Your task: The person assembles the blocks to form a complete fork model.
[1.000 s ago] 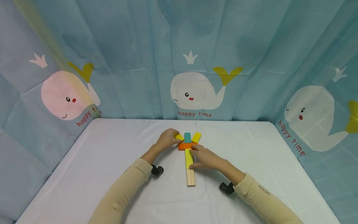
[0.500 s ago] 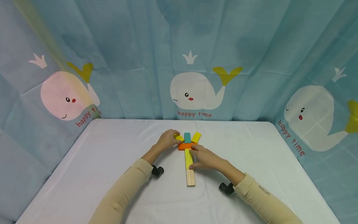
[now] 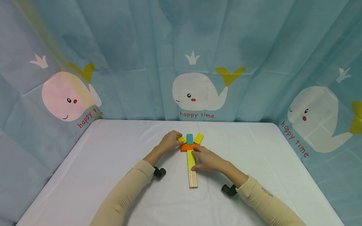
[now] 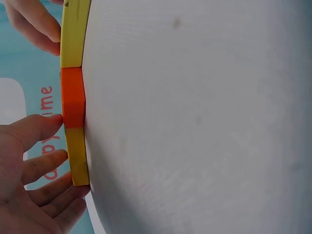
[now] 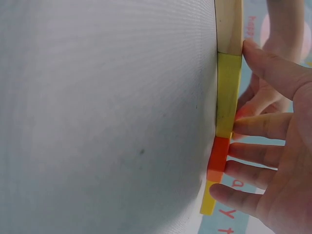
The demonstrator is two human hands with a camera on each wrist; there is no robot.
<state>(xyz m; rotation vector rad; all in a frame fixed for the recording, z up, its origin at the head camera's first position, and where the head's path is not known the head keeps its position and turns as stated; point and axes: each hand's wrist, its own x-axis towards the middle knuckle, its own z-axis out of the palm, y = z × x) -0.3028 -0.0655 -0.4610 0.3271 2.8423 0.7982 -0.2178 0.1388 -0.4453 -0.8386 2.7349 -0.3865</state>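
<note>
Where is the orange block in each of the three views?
Head view: the orange block lies crosswise at the table's centre, between both hands.
Left wrist view: orange block at the left edge, between two yellow blocks.
Right wrist view: orange block at lower right, beside the right hand's fingers.
Shared landmark: the long yellow block that adjoins it.

Almost no change

Only the head view shifts a trace; neither hand nor any wooden block shows a visible move since earlier.
</note>
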